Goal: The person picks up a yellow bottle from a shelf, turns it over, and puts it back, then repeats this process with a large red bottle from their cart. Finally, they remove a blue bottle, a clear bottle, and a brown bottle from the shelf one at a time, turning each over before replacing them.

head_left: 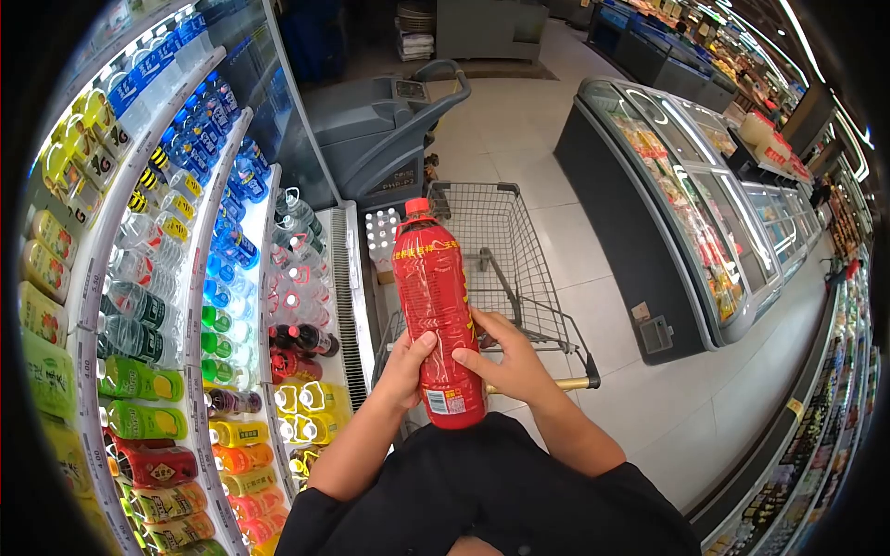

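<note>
A large red drink bottle (432, 287) with a red cap and yellow lettering is held upright-leaning in front of my chest. My left hand (411, 369) grips its lower left side, thumb lying across the label. On the other side my right hand (501, 357) is wrapped round it, thumb also on the front. A barcode and a square code show near the bottle's base. Behind the bottle stands a wire shopping cart (524, 250), partly hidden by it; the visible part of its basket holds no goods.
Lit drink shelves (190, 306) with many bottles rise on my left. A grey floor-cleaning machine (375, 130) stands beyond the cart. White-capped bottles (382, 236) sit by the shelf end. On the right is a glass-topped freezer (667, 204), with further shelves (825, 417) at far right.
</note>
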Available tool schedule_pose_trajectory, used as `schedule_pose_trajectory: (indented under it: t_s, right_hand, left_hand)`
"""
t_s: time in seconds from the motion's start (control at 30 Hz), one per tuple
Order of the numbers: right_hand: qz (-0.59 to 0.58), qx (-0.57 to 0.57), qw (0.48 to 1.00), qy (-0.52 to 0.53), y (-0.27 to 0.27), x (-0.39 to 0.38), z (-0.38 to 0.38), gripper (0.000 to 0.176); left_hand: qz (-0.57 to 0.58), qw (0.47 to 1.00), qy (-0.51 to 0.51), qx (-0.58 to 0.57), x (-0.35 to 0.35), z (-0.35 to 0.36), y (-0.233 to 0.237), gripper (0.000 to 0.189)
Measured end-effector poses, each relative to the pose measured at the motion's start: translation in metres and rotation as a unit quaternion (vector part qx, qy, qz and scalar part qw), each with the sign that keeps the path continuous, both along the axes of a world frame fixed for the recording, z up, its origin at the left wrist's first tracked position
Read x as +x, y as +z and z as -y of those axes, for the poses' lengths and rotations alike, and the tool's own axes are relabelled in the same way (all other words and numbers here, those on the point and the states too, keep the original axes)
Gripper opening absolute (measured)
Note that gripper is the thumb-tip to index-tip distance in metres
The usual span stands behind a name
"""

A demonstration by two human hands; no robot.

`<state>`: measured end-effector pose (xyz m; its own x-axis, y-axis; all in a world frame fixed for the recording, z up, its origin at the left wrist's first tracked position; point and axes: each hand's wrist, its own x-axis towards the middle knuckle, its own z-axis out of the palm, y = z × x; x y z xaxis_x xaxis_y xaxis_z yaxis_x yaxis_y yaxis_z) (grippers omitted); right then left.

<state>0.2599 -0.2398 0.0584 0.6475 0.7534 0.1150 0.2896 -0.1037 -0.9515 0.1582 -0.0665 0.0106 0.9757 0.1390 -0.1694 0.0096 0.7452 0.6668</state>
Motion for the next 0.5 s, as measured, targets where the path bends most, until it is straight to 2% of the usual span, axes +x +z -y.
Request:
schedule_pose_trajectory:
  t_s: [0.07, 0.13, 0.2, 0.3, 0.33, 0.4, 0.43, 0.5]
  right_hand:
    - [-0.007, -0.015, 1.0, 0.002, -0.004, -0.002, -0.002, 0.077]
    - [-0.036, 0.024, 0.999, -0.007, -0.008, -0.006, -0.006, 0.086]
    - [-0.031, 0.025, 0.999, 0.0, -0.013, -0.009, -0.01, 0.091]
    - [-0.017, 0.021, 1.0, 0.01, -0.008, -0.014, -0.018, 0.101]
    - [-0.006, 0.015, 1.0, 0.011, -0.004, -0.016, -0.02, 0.105]
    - [-0.043, 0.022, 0.999, 0.018, -0.003, -0.016, -0.023, 0.104]
    - [-0.064, 0.02, 0.998, 0.018, -0.005, -0.014, -0.024, 0.103]
    - [-0.101, 0.031, 0.994, 0.013, -0.013, -0.011, -0.027, 0.094]
  left_hand:
    - [-0.023, 0.999, 0.042, 0.019, 0.0, 0.005, 0.007, 0.047]
    - [-0.035, 0.987, 0.118, 0.105, 0.002, 0.011, 0.013, 0.042]
    - [-0.041, 0.982, 0.133, 0.129, 0.004, 0.014, 0.014, 0.046]
    - [-0.045, 0.959, 0.162, 0.228, 0.002, 0.021, 0.014, 0.047]
    - [-0.05, 0.958, 0.167, 0.229, 0.0, 0.021, 0.013, 0.047]
    - [-0.029, 0.975, 0.15, 0.16, -0.003, 0.02, 0.012, 0.046]
    - [-0.046, 0.981, 0.142, 0.12, -0.005, 0.02, 0.013, 0.051]
    - [-0.044, 0.982, 0.138, 0.119, -0.008, 0.016, 0.013, 0.053]
